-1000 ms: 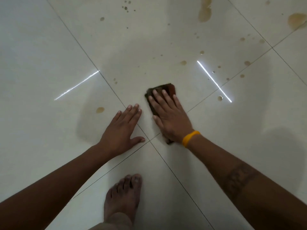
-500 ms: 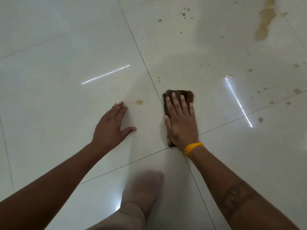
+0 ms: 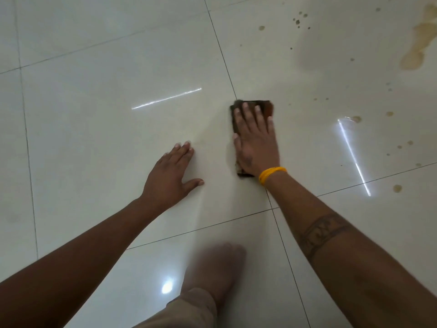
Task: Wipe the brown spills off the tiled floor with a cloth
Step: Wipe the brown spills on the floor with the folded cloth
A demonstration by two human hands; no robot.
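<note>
Cloth (image 3: 266,105): dark brown, folded into a rough rectangle, lying flat on the glossy pale tile floor (image 3: 94,138), right on a grout line just past the four-tile corner. Near to far: your one bare foot (image 3: 220,268) at bottom centre is blurred, with a beige trouser hem over it. Your left hand (image 3: 169,176) lies palm-down on bare tile, fingers straight and together, thumb splayed out, holding nothing. Just beside it, your right hand (image 3: 256,143) presses flat on the cloth, fingers straight and slightly spread, one yellow band (image 3: 272,175) at the wrist. Beyond and to the right: brown spills (image 3: 397,188), small round drops scattered, too many and too small to count reliably, plus one large irregular smear (image 3: 418,46) at far right. Two bright streak reflections show on the tile.
</note>
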